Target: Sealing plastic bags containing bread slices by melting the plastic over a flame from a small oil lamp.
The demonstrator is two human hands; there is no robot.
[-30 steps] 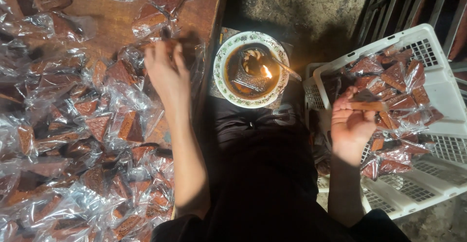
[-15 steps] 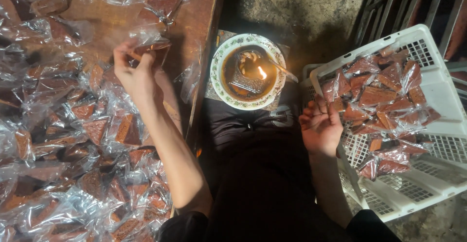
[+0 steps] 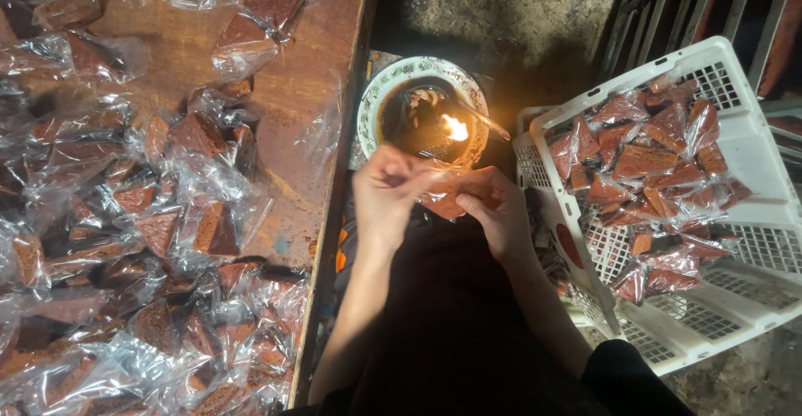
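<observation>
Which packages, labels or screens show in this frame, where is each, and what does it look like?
Held packet: between left hand and right hand; clear wrap, reddish-brown wedge.
Loose packets: heaped on the wooden table; clear bags, brown wedges.
Crate packets: in the white crate, same kind.
No labels or screens visible.

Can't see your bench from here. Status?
Left hand and right hand pinch one bagged wedge. Flame bowl just beyond. Nothing between.
</observation>
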